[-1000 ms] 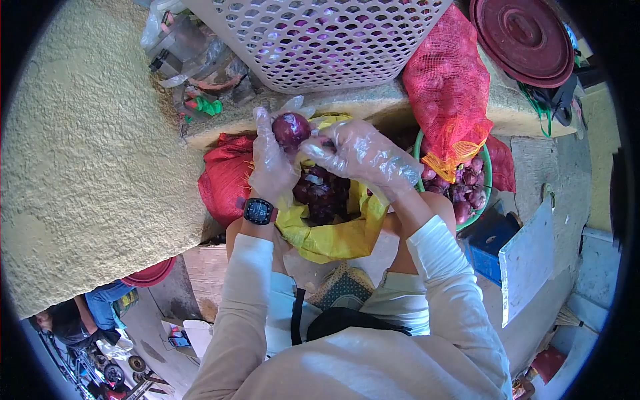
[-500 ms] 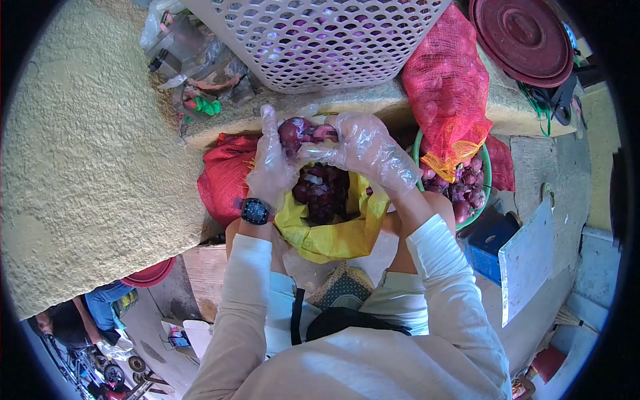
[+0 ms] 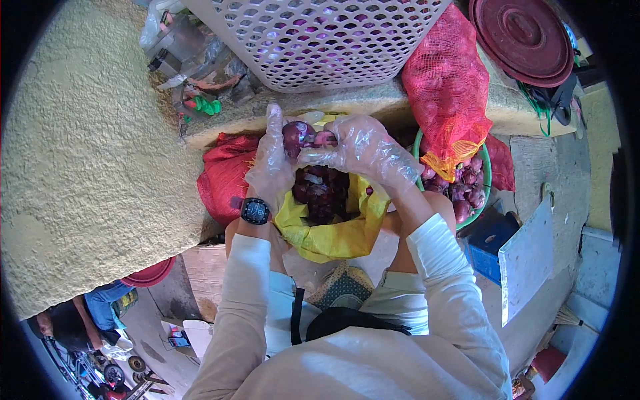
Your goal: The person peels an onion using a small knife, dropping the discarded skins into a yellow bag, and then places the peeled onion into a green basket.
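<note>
- Onion (image 3: 298,138), one, round, glossy and deep purple, sits above the yellow sack (image 3: 330,243), held in the left hand (image 3: 270,163); one digit stands straight beside it, the others being partly hidden.
- Smaller bulb (image 3: 325,139), one, pinkish purple, pinched in the curled fingers of the right hand (image 3: 367,150), just beside the onion and over the yellow sack's far edge.
- Gloves (image 3: 390,163), two, thin, clear, crinkled plastic, one per hand.
- Yellow sack, one, creased, its mouth folded open around dark, shiny onions (image 3: 320,193) too heaped to count.
- Red sack (image 3: 223,177), one, rumpled, left of the yellow sack.
- Green basin (image 3: 489,177), one, round-rimmed, right of the yellow sack, holding papery onions, partly hidden.
- Red mesh bag (image 3: 447,80), one, bulging, its orange-netted end hanging over the basin, right of the yellow sack.
- Crate (image 3: 303,87), one, pale, pierced with many holes, beyond the yellow sack.
- Lid (image 3: 523,40), one, round, ridged, maroon, far right beyond the yellow sack.
</note>
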Tool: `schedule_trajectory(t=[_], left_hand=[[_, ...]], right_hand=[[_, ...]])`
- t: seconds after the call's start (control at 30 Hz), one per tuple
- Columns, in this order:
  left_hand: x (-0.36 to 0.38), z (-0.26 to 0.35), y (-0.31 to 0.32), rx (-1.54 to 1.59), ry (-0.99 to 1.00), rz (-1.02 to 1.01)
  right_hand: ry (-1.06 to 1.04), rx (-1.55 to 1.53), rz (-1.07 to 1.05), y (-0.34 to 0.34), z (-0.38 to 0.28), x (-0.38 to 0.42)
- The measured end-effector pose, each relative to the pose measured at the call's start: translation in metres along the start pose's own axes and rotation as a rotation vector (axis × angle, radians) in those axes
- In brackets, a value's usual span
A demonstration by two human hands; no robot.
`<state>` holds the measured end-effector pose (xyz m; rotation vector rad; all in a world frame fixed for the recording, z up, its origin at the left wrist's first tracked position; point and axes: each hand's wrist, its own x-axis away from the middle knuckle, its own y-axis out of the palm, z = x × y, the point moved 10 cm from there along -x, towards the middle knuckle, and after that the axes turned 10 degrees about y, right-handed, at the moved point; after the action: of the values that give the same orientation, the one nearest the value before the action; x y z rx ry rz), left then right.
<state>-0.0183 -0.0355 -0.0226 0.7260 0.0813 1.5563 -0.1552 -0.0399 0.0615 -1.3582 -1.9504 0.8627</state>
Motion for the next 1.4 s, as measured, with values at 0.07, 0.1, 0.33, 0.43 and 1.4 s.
schedule_trajectory(t=[0.07,0.1,0.33,0.43,1.4], left_hand=[[0.002,0.003,0.001,-0.010,0.022,0.010],[0.002,0.002,0.001,-0.010,0.022,0.010],[-0.002,0.004,-0.007,-0.027,0.056,0.044],[0.003,0.007,-0.005,-0.029,0.067,0.060],[0.005,0.012,0.017,0.022,0.139,-0.125]], right_hand=[[-0.013,-0.025,0.003,0.002,0.001,0.001],[-0.028,-0.050,0.007,0.001,-0.002,0.002],[-0.048,-0.154,-0.050,0.002,-0.009,0.006],[-0.040,-0.106,-0.050,0.003,-0.009,0.006],[0.024,-0.134,0.138,-0.011,-0.003,0.006]])
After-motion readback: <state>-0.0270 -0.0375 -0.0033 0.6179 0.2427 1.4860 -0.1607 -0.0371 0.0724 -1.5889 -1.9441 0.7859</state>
